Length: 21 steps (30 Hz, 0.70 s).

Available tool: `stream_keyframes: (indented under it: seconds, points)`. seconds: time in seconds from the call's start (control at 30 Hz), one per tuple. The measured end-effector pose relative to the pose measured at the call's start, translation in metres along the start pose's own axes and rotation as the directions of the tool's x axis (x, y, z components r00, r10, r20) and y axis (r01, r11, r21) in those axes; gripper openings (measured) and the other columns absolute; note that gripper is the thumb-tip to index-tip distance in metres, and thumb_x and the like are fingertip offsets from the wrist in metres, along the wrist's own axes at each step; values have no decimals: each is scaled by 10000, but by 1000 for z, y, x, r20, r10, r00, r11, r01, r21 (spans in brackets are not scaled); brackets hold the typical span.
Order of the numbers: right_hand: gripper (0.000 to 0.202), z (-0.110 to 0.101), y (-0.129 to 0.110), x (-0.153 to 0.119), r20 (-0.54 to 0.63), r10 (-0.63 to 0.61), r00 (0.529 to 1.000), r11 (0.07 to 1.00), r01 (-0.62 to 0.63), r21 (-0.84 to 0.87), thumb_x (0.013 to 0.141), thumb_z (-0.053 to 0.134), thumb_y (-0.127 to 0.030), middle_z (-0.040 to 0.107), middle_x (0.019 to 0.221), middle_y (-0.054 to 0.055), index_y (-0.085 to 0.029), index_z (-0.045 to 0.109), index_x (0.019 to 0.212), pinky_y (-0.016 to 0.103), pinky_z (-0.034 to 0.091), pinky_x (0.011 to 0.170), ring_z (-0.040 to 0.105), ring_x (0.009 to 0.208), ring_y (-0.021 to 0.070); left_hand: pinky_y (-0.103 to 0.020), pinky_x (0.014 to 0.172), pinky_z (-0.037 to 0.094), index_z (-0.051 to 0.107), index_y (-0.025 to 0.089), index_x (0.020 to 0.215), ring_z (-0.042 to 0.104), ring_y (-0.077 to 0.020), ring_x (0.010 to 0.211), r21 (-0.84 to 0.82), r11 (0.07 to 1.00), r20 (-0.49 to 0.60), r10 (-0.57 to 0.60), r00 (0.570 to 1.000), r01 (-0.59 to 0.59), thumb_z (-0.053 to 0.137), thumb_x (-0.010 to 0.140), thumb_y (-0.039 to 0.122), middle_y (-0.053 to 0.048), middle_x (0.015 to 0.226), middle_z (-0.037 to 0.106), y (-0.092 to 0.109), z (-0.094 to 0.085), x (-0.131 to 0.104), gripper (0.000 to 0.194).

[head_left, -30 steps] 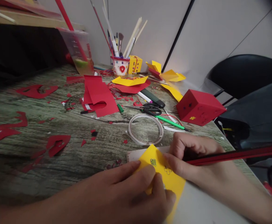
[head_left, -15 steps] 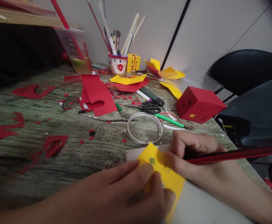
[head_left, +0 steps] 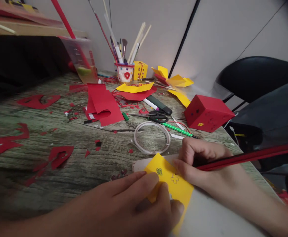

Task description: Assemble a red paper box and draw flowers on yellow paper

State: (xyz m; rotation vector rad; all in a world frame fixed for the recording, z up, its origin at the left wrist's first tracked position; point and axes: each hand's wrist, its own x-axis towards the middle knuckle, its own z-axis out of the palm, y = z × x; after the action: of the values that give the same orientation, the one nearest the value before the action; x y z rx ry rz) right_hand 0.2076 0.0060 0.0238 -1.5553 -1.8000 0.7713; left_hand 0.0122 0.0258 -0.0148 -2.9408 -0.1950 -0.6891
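Note:
Yellow paper (head_left: 182, 191) with two small flower drawings, one coloured green, lies on a white board (head_left: 203, 217). My left hand (head_left: 144, 200) presses and grips the paper from its lower left side, fingers bent together. At the paper's right edge, my right hand (head_left: 200, 164) is closed around a long dark red pencil-like tool (head_left: 252, 156); its tip is mostly hidden by my fingers. A roll of white tape (head_left: 152, 137) lies flat just beyond the paper.
Black scissors (head_left: 158, 116) and a green pen (head_left: 177, 128) lie behind the tape. A red box (head_left: 208, 113) stands at the right. Red paper (head_left: 103, 103) and scraps cover the left. At the back stand a decorated cup (head_left: 125, 73) of brushes and a clear cup (head_left: 84, 62).
The view has shifted slightly, so the table items appear a little lower. Both hands keep their holds, and the red tool's far end has tilted up slightly.

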Motion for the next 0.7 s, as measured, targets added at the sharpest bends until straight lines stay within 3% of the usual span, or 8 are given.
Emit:
stream_keyframes:
  seconds: [0.13, 0.27, 0.4, 0.63, 0.7]
  points:
    - [240, -2, -1, -1, 43, 3, 999, 1000, -3, 3, 723, 564, -214, 399, 497, -52, -191, 421, 532, 197, 276, 394, 363, 464, 81, -242, 900, 434, 504, 217, 1119, 486, -158, 1000, -26, 994, -6, -107, 994, 107, 440, 855, 187, 40, 1018, 562, 3, 1, -1, 273]
    - [276, -4, 1, -4, 110, 14, 994, 1000, -12, -19, 729, 521, -91, 361, 528, -67, -194, 338, 551, 191, 247, 409, 299, 487, 72, -223, 916, 413, 477, 207, 1165, 450, -166, 1018, 0, 1000, 68, 17, 998, -17, 445, 855, 211, 49, 1078, 523, 1, -2, -1, 312]
    - [289, -3, 3, -5, 98, -9, 995, 998, 15, -65, 732, 511, -67, 341, 542, -75, -197, 312, 570, 187, 239, 411, 284, 499, 72, -273, 975, 354, 487, 218, 1155, 410, -181, 1043, -33, 996, 53, -85, 995, 87, 424, 866, 196, 53, 1082, 509, 2, -1, 0, 297]
    - [310, -3, 2, -3, 88, -61, 994, 996, 66, -53, 705, 527, -27, 329, 526, -85, -187, 306, 557, 164, 237, 401, 283, 484, 56, -266, 916, 405, 486, 210, 1163, 418, -192, 1004, 7, 999, 71, -49, 996, 48, 395, 870, 184, 43, 1077, 502, 2, -2, 1, 308]
    - [308, -4, 4, -3, 83, -56, 995, 998, 57, -20, 700, 534, -21, 328, 518, -86, -183, 319, 550, 157, 231, 394, 279, 478, 53, -270, 909, 411, 470, 201, 1184, 415, -200, 1012, 17, 1000, 86, 13, 996, -14, 383, 873, 194, 34, 1092, 497, 0, -3, 1, 323]
